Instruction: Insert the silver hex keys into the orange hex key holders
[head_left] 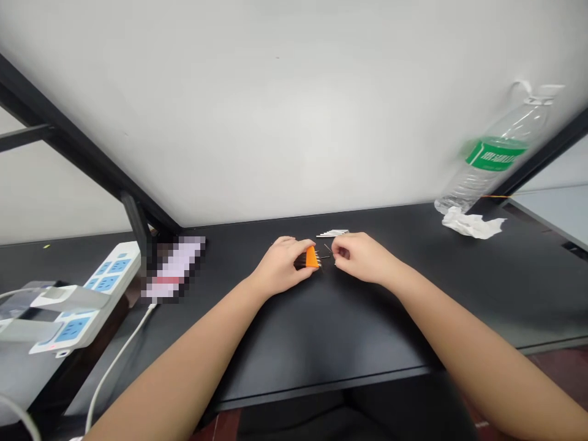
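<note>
My left hand is closed around the sides of a small orange holder, thumb on the near side and fingers on the far side. Several short metal tips stick out of the holder's right face. Just to the right, my right hand is pinched together at the fingertips, with a thin dark metal rod showing at them. The rod's exact kind is too small to make out. Behind the hands lie several slim silver rods, side by side on the black table.
A clear plastic bottle with a green label leans by the wall at right, a crumpled tissue before it. On the left are a blurred-out phone-like object with a white cable, a power strip and a black metal frame.
</note>
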The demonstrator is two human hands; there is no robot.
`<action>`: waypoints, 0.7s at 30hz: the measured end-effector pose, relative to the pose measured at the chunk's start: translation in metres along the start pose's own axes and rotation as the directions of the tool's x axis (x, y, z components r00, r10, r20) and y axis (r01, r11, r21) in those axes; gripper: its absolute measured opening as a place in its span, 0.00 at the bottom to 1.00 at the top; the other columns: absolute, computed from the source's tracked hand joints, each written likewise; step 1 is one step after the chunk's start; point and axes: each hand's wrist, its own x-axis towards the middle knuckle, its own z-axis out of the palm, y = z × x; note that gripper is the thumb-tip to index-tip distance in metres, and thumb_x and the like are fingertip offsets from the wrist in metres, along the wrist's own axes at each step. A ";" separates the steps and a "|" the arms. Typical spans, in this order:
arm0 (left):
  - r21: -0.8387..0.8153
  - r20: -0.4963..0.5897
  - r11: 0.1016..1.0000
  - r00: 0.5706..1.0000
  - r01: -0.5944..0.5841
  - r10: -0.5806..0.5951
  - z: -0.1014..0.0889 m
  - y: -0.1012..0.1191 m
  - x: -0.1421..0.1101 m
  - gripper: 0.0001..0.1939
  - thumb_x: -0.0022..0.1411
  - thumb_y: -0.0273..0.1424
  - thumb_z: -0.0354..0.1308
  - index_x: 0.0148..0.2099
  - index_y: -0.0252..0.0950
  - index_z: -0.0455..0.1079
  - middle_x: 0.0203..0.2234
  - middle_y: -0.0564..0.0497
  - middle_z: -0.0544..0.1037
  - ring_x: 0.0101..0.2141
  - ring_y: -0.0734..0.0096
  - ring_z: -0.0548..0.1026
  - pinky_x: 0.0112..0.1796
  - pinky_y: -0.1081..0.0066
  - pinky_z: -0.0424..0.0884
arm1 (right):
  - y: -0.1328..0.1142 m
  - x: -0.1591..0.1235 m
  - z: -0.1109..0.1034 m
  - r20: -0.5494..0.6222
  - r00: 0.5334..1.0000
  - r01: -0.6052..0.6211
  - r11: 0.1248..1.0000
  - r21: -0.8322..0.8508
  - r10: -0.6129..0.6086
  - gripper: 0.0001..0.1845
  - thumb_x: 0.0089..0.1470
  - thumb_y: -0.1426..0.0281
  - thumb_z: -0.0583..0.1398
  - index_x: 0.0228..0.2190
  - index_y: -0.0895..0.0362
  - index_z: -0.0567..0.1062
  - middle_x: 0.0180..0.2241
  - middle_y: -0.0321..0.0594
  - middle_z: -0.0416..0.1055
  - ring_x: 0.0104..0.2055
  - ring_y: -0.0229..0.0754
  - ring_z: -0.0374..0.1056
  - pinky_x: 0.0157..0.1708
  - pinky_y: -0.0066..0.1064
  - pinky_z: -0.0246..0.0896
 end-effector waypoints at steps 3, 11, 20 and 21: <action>0.000 0.001 1.000 1.000 0.000 0.000 0.000 0.001 0.000 0.22 0.61 0.39 0.63 0.56 0.40 0.69 0.35 0.52 0.80 0.38 0.64 0.78 0.58 0.55 0.65 | -0.003 0.000 0.000 0.006 1.000 0.015 0.999 0.039 -0.015 0.06 0.52 0.78 0.57 0.30 0.55 0.69 0.27 0.34 0.70 0.27 0.36 0.61 0.28 0.28 0.50; -0.005 -0.011 1.000 1.000 -0.009 0.009 0.001 0.001 0.000 0.23 0.61 0.40 0.64 0.57 0.41 0.69 0.38 0.50 0.81 0.40 0.63 0.78 0.59 0.54 0.65 | -0.002 -0.001 0.000 -0.027 0.993 0.112 0.993 0.020 -0.112 0.07 0.57 0.78 0.56 0.29 0.55 0.69 0.27 0.34 0.69 0.28 0.36 0.60 0.29 0.28 0.50; -0.001 -0.008 0.999 0.999 -0.036 0.036 0.001 0.003 0.000 0.23 0.61 0.39 0.64 0.57 0.40 0.70 0.37 0.49 0.80 0.41 0.62 0.79 0.58 0.55 0.66 | 0.001 -0.002 0.000 -0.054 0.979 0.195 0.980 -0.040 -0.197 0.11 0.64 0.76 0.54 0.32 0.56 0.74 0.31 0.40 0.73 0.34 0.40 0.66 0.35 0.31 0.58; -0.006 -0.014 0.999 0.999 -0.047 0.047 0.001 0.004 0.000 0.23 0.61 0.39 0.65 0.57 0.40 0.70 0.40 0.48 0.80 0.43 0.62 0.79 0.59 0.54 0.65 | 0.001 -0.002 0.000 -0.064 0.974 0.216 0.976 -0.027 -0.218 0.12 0.65 0.75 0.53 0.34 0.56 0.75 0.33 0.41 0.74 0.36 0.41 0.68 0.37 0.31 0.59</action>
